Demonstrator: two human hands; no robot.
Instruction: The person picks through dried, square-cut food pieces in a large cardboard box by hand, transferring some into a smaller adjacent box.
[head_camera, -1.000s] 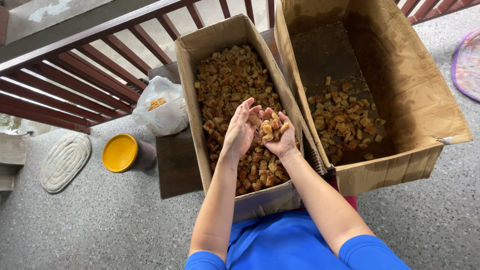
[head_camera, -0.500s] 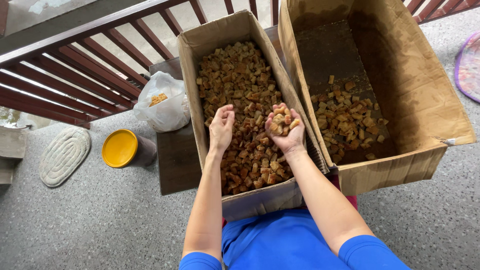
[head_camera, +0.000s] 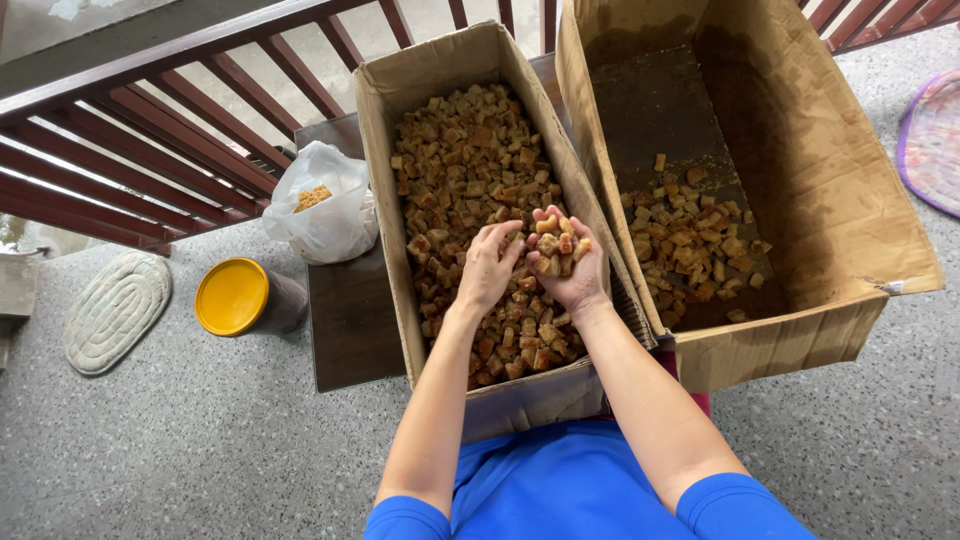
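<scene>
Two cardboard boxes (head_camera: 480, 60) (head_camera: 830, 200), one plastic bag (head_camera: 325, 205), one yellow-lidded jar (head_camera: 235, 297).

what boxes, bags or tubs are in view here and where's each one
Left cardboard box: under both hands, long, brown, full of small brown chunks.
Right cardboard box: beside it, bigger, brown, mostly bare inside.
Plastic bag: left of boxes, white, crumpled.
Tub: on floor, round, yellow lid.
</scene>
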